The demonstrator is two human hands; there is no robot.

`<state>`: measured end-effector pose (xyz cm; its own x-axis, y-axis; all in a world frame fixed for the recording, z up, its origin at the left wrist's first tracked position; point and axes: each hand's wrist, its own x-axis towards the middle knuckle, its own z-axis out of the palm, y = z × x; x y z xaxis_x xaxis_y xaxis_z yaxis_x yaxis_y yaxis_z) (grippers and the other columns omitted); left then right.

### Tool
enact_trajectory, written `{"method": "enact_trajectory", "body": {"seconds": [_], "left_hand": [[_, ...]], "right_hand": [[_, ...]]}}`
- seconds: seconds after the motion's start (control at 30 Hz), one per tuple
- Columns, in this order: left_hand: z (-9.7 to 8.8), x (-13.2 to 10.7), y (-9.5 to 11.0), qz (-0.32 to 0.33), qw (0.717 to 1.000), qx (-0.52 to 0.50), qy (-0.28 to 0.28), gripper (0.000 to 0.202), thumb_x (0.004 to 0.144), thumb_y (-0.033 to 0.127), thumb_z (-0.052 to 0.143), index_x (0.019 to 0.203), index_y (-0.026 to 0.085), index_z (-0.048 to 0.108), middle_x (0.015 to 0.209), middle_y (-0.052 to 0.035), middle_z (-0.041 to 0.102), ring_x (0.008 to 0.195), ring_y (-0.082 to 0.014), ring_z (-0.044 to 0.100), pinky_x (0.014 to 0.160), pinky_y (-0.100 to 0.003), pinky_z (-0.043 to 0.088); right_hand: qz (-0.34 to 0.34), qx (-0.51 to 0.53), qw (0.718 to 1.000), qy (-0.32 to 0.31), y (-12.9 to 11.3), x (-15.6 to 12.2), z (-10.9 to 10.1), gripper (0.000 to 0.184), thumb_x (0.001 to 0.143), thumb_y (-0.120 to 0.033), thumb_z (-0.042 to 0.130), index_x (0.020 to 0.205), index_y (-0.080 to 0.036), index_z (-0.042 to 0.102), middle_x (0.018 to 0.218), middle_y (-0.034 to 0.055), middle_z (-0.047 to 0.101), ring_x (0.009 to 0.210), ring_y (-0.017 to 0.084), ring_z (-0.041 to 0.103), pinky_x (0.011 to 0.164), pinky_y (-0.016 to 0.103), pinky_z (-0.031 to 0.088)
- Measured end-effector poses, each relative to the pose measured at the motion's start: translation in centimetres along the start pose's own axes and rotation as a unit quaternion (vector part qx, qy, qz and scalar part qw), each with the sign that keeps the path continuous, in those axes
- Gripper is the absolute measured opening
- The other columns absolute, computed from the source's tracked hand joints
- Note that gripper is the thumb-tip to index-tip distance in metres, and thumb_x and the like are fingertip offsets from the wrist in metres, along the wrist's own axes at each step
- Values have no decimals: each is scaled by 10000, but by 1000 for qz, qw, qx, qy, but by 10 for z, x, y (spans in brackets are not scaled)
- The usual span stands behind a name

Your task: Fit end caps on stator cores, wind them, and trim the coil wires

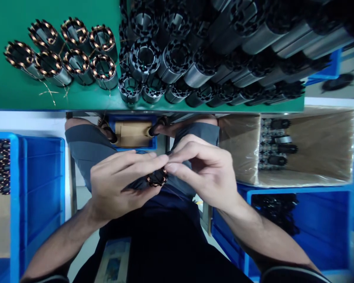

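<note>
Above my lap, my left hand [120,182] is wrapped around a wound motor stator [157,179], whose copper-rimmed end faces up between the thumb and fingers. My right hand [206,169] is closed in a pinch at the stator's upper right edge, its fingertips touching my left fingertips. What lies inside that pinch is too small to make out; it could be a wire end. Most of the stator's body is hidden by my left hand. Beyond my hands, several stators with copper windings [76,62] stand on the green table [88,100], some with loose wire ends.
Many stators without visible copper [171,63] are stacked on the table's right side. A lined carton [321,145] holding stators and a blue crate [324,236] with black parts stand at right. Another blue crate [43,181] with copper-wound parts is at left. A blue bin [132,147] lies under the table.
</note>
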<state>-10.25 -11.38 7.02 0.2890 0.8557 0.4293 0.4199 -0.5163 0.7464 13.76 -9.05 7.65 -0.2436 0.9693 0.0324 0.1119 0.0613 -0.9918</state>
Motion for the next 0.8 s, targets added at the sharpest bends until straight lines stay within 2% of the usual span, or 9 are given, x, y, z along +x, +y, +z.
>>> {"method": "enact_trajectory", "body": {"seconds": [0.1,0.17,0.23,0.33,0.47,0.57,0.67,0.73,0.8], "left_hand": [[3,1,3,-50,997,10,60,345,952,318,1060,1234,326,861,1143,40,935,957,-177,903,852,-319,750],[4,3,8,-60,993,29,94,370,920,388,1099,1180,321,844,1049,64,917,853,-156,856,759,-328,711],[4,6,11,-62,991,47,108,338,957,430,1073,1163,328,824,1000,76,901,812,-153,831,719,-343,685],[3,8,13,-64,992,60,87,239,1051,420,983,1196,361,803,1034,69,900,833,-171,834,728,-368,687],[4,6,11,-64,994,51,71,292,1058,427,981,1231,331,766,1086,31,878,934,-185,820,817,-362,696],[8,5,11,-60,997,26,44,312,1106,435,904,1282,271,707,1137,-40,817,1046,-224,783,899,-391,692],[12,5,10,-31,998,33,44,247,1141,379,770,1303,242,643,1163,-85,762,1113,-256,755,959,-422,675],[15,3,9,-11,996,63,63,255,1133,383,770,1290,240,630,1161,-90,757,1106,-257,761,936,-401,657],[18,1,5,14,992,107,71,269,1140,420,788,1273,238,640,1154,-91,763,1073,-252,763,891,-371,636]], "right_hand": [[24,27,994,108,7,-8,3,284,1071,-548,954,932,-309,890,887,39,800,825,225,708,800,407,647],[22,34,988,148,10,-16,8,269,1083,-564,935,983,-321,878,917,40,800,857,234,725,820,413,651],[-11,20,992,124,11,-22,13,196,1036,-502,992,1080,-336,897,954,48,818,916,255,762,851,429,666],[-77,1,995,64,8,-25,17,193,980,-343,1046,1139,-357,938,972,49,851,936,265,788,913,455,689],[-90,-38,993,60,5,-20,11,88,1009,-297,1010,1051,-349,952,907,37,846,840,262,761,954,501,714],[-94,-41,992,79,2,-18,9,64,1025,-291,994,1034,-339,952,911,36,846,873,262,776,980,499,706],[-10,72,993,94,-2,-20,19,67,1070,-282,960,1100,-342,953,979,24,859,900,209,798,879,382,683],[64,182,979,62,-3,-23,30,212,1034,-324,1012,1234,-361,954,1024,7,874,890,174,815,830,324,687],[103,250,962,42,-1,-25,41,317,981,-385,1066,1278,-365,958,1040,0,887,910,167,835,865,313,715]]}}
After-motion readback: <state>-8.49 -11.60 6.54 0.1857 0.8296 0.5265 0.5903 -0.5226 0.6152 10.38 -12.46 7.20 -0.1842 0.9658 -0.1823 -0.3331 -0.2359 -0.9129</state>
